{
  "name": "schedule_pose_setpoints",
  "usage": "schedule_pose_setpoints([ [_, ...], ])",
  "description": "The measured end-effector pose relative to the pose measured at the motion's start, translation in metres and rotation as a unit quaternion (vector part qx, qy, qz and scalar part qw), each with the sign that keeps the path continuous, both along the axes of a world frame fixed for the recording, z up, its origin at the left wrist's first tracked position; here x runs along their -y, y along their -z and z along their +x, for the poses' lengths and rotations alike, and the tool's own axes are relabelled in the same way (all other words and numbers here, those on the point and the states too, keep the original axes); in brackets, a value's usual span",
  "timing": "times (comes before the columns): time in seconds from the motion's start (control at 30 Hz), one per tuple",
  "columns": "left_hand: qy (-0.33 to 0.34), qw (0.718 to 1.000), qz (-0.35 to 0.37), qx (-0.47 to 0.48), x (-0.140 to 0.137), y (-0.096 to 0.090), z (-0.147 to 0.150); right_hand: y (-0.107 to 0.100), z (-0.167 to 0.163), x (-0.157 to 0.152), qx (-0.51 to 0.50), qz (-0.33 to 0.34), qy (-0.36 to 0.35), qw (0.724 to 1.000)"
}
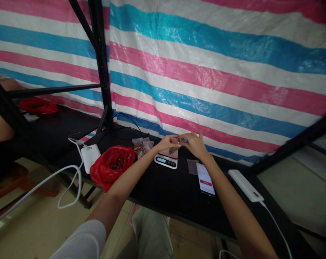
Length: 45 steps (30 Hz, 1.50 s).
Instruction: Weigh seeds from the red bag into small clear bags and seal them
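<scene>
Both hands meet above a small digital scale (166, 161) with a lit display. My left hand (167, 142) pinches one side of a small clear plastic bag (174, 150) with brown bits in it. From the other side my right hand (194, 144) grips the bag's top. The bag hangs over the scale's plate; whether it touches the plate I cannot tell. Left of the scale lie several filled clear bags (143, 145). A red plastic bag (111, 166), its mouth spread, holds brown pieces. Beside my right forearm an unfilled clear bag (192, 167) lies flat.
A phone (205, 180) with a lit screen lies near my right forearm. White power banks with cables stand at the left (90, 158) and right (245, 185) of the black table (163, 196). A black metal post (102, 61) rises behind. Another person's arm (2, 126) is at far left.
</scene>
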State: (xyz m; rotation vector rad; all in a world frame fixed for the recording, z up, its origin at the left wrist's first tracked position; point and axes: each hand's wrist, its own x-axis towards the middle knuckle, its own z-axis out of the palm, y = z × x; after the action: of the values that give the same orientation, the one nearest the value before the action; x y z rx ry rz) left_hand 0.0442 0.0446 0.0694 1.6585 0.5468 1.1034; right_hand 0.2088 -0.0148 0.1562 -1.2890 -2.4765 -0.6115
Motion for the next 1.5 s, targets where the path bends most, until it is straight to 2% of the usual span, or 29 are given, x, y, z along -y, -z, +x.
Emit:
schedule_pose_setpoints([
  [0.13, -0.012, 1.0, 0.005, -0.01, 0.004, -0.002, -0.005, -0.009, -0.013, 0.006, 0.099, 0.043, -0.016, 0.994],
  [0.27, -0.038, 0.998, 0.016, -0.041, 0.001, 0.0, -0.01, -0.015, -0.022, 0.01, 0.155, 0.072, -0.027, 0.985],
  [0.37, -0.071, 0.987, 0.066, -0.128, -0.002, -0.003, -0.016, -0.017, -0.026, 0.014, 0.166, 0.091, -0.026, 0.981],
  [0.43, -0.106, 0.955, 0.126, -0.246, -0.005, -0.007, -0.018, -0.017, -0.026, 0.019, 0.159, 0.101, -0.017, 0.982],
  [0.53, -0.132, 0.875, 0.218, -0.411, -0.009, -0.012, -0.013, -0.016, -0.024, 0.027, 0.141, 0.105, -0.005, 0.984],
  [0.57, -0.134, 0.855, 0.236, -0.442, -0.01, -0.011, -0.009, -0.015, -0.023, 0.03, 0.135, 0.104, -0.002, 0.985],
  [0.63, -0.131, 0.834, 0.253, -0.473, -0.012, -0.006, 0.0, -0.011, -0.02, 0.035, 0.126, 0.1, 0.004, 0.987],
  [0.77, -0.125, 0.834, 0.25, -0.476, -0.015, 0.008, 0.016, -0.001, -0.012, 0.047, 0.103, 0.08, 0.003, 0.991],
  [0.87, -0.152, 0.85, 0.241, -0.444, -0.015, 0.006, 0.01, 0.011, -0.007, 0.056, 0.053, 0.042, -0.011, 0.998],
  [0.93, -0.158, 0.871, 0.24, -0.399, -0.012, -0.006, -0.009, 0.022, -0.011, 0.064, -0.01, -0.004, -0.027, 1.0],
  [1.0, -0.128, 0.892, 0.245, -0.357, -0.006, -0.025, -0.038, 0.033, -0.025, 0.073, -0.095, -0.073, -0.056, 0.991],
  [1.1, -0.069, 0.908, 0.207, -0.358, 0.012, -0.051, -0.094, 0.049, -0.066, 0.092, -0.222, -0.198, -0.125, 0.947],
  [1.17, -0.041, 0.903, 0.168, -0.393, 0.029, -0.059, -0.132, 0.055, -0.103, 0.106, -0.259, -0.271, -0.179, 0.91],
  [1.23, -0.026, 0.893, 0.121, -0.433, 0.045, -0.057, -0.166, 0.059, -0.143, 0.116, -0.294, -0.312, -0.205, 0.88],
  [1.3, -0.019, 0.876, 0.062, -0.478, 0.059, -0.046, -0.194, 0.064, -0.181, 0.12, -0.314, -0.332, -0.205, 0.865],
  [1.4, -0.005, 0.861, 0.007, -0.509, 0.071, -0.024, -0.224, 0.076, -0.223, 0.115, -0.301, -0.363, -0.171, 0.865],
  [1.5, -0.005, 0.861, -0.004, -0.508, 0.077, -0.005, -0.242, 0.093, -0.241, 0.107, -0.265, -0.368, -0.119, 0.883],
])
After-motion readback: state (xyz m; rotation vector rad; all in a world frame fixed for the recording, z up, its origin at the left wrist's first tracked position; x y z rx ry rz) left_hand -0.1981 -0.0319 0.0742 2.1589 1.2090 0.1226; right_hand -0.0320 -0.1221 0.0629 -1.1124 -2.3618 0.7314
